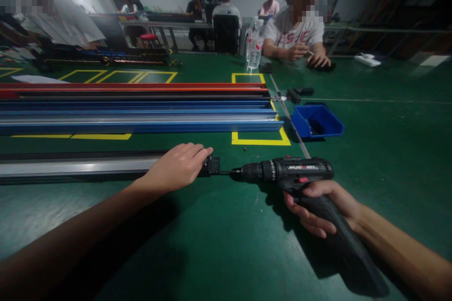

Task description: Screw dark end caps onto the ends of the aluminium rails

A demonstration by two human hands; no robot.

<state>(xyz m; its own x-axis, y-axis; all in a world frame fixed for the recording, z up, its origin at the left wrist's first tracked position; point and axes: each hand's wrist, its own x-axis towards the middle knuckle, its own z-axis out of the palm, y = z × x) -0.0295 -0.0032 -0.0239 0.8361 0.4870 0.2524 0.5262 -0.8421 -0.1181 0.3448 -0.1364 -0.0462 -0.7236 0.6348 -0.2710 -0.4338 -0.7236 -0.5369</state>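
My right hand (318, 207) is wrapped round the handle of a black cordless drill (303, 169). The drill points left, and its thin bit reaches the black end cap (213, 164) of a long black and silver rail (77, 167). Over the right end of that rail lies my left hand (181, 164), its fingers closed round the profile next to the end cap. Whether the bit sits in a screw is too small to make out. A tiny dark screw-like piece (245, 149) lies on the green table just beyond the bit.
Blue rails (141, 120) and an orange-red rail (141, 87) lie parallel behind my hands. A blue bin (318, 122) with dark parts stands at right, near black clips (296, 94). Water bottles (254, 47) stand before a co-worker (294, 33) seated across the table.
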